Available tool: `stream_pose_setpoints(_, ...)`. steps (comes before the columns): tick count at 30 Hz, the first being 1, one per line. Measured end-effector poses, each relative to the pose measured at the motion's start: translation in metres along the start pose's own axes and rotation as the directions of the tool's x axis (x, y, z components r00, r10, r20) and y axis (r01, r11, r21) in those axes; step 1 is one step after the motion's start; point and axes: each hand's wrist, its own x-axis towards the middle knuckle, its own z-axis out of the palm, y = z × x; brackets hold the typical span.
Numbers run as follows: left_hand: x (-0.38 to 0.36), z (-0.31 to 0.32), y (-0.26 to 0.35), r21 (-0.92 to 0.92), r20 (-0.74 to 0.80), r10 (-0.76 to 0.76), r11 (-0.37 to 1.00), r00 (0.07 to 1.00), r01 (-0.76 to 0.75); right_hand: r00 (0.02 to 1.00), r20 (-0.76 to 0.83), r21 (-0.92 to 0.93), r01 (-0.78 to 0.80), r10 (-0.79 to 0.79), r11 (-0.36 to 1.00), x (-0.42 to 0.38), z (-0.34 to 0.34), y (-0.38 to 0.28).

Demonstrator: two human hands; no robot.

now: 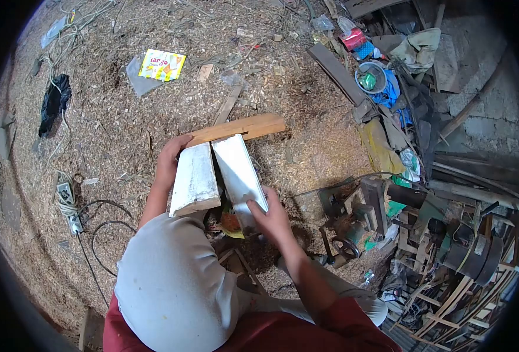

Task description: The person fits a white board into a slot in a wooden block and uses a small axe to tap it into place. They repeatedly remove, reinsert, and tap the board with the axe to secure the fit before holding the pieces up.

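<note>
A white-painted wooden block (195, 179) with worn paint lies near my raised knee. Beside it, a thin white board (236, 170) slants along its right side, a narrow gap between them. My right hand (269, 218) grips the lower right edge of this white board, thumb on its face. Across the far ends of both white pieces runs a brown wooden board (245, 127). My left hand (174, 154) is closed at the brown board's left end, against the white block; its fingertips are partly hidden.
Wood shavings (124, 111) cover the ground. A power strip (67, 199) with black cables lies at left. A yellow packet (162, 64) sits ahead. At right are a bucket (371, 77), a dark metal device with a wheel (346, 249) and piled wood scraps (441, 305).
</note>
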Motion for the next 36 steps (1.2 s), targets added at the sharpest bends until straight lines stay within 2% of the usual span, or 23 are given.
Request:
stream_pose_setpoints(1,0.000,0.000,-0.001,0.000,-0.001,-0.001,1.000,1.000,0.001,1.000,0.001,0.000,0.000,0.000,1.000,0.000,-0.001,-0.001)
stream_pose_setpoints(3,0.000,0.000,-0.005,0.009,0.007,0.018,1.000,1.000,-0.018,0.990,0.042,0.206,0.125,-0.136,0.971,-0.001,-0.005,-0.008)
stream_pose_setpoints(4,0.000,0.000,-0.007,0.009,0.007,0.017,1.000,1.000,-0.017,0.990,0.043,0.205,0.125,-0.137,0.971,-0.002,-0.009,-0.012)
stream_pose_setpoints(6,-0.001,0.002,-0.009,-0.008,-0.012,0.020,1.000,1.000,-0.020,0.982,0.136,0.427,0.063,-0.133,0.902,-0.009,-0.022,-0.035)
stream_pose_setpoints(7,-0.001,0.002,-0.010,-0.009,-0.014,0.020,1.000,1.000,-0.020,0.982,0.137,0.425,0.064,-0.133,0.903,-0.011,-0.029,-0.044)
stream_pose_setpoints(9,-0.001,0.002,-0.008,-0.014,-0.012,0.009,1.000,1.000,-0.009,0.952,0.239,0.608,0.008,-0.193,0.794,-0.014,-0.044,-0.060)
stream_pose_setpoints(10,-0.001,0.002,-0.008,-0.014,-0.013,0.008,1.000,1.000,-0.008,0.951,0.240,0.607,0.008,-0.193,0.795,-0.017,-0.054,-0.072)
stream_pose_setpoints(12,0.000,0.002,-0.009,0.027,-0.008,0.045,0.999,0.999,-0.045,0.948,0.296,0.650,-0.106,-0.121,0.753,-0.021,-0.070,-0.091)
stream_pose_setpoints(14,-0.001,0.002,-0.009,0.003,-0.005,0.025,1.000,1.000,-0.025,0.946,0.287,0.663,-0.082,-0.152,0.744,-0.018,-0.075,-0.089)
stream_pose_setpoints(16,0.001,0.002,-0.009,-0.020,-0.004,0.006,1.000,1.000,-0.006,0.915,0.240,0.712,0.061,-0.325,0.699,-0.013,-0.076,-0.085)
stream_pose_setpoints(20,-0.001,0.003,-0.015,0.001,0.000,0.019,1.000,1.000,-0.019,0.878,0.256,0.693,0.125,-0.404,0.710,-0.011,-0.079,-0.098)
stream_pose_setpoints(22,-0.001,0.003,-0.015,-0.017,-0.003,0.006,1.000,1.000,-0.006,0.891,0.099,0.606,0.299,-0.442,0.738,-0.004,-0.065,-0.098)
stream_pose_setpoints(23,-0.001,0.004,-0.014,0.011,-0.002,0.020,1.000,1.000,-0.020,0.882,0.035,0.486,0.395,-0.469,0.779,0.001,-0.063,-0.096)
stream_pose_setpoints(24,0.000,0.003,-0.013,0.040,-0.002,0.034,0.999,0.999,-0.033,0.882,0.035,0.487,0.395,-0.469,0.779,0.006,-0.062,-0.092)
stream_pose_setpoints(26,0.000,0.002,-0.008,0.023,0.000,0.027,0.999,1.000,-0.027,0.854,-0.033,0.196,0.515,-0.520,0.834,0.013,-0.059,-0.089)
stream_pose_setpoints(27,0.000,0.001,-0.004,0.003,0.002,0.020,1.000,1.000,-0.020,0.853,-0.031,0.198,0.516,-0.520,0.834,0.014,-0.061,-0.091)
stream_pose_setpoints(29,0.001,0.000,0.000,-0.007,0.000,0.010,1.000,1.000,-0.010,0.828,-0.080,0.000,0.556,-0.555,0.831,0.013,-0.065,-0.097)
stream_pose_setpoints(31,-0.001,0.002,0.003,-0.020,0.001,0.001,1.000,1.000,-0.001,0.801,-0.102,-0.006,0.593,-0.590,0.806,0.013,-0.065,-0.097)
stream_pose_setpoints(33,-0.003,0.001,0.021,-0.214,-0.035,-0.072,0.975,0.997,0.063,0.771,-0.123,-0.012,0.629,-0.625,0.777,0.016,-0.067,-0.099)
stream_pose_setpoints(34,-0.002,-0.001,0.028,-0.212,-0.036,-0.073,0.975,0.997,0.064,0.745,-0.103,0.015,0.664,-0.659,0.748,0.020,-0.068,-0.101)
stream_pose_setpoints(36,0.000,-0.008,0.036,-0.083,-0.071,0.111,0.990,0.991,-0.117,0.716,-0.084,0.048,0.698,-0.693,0.715,0.023,-0.068,-0.104)
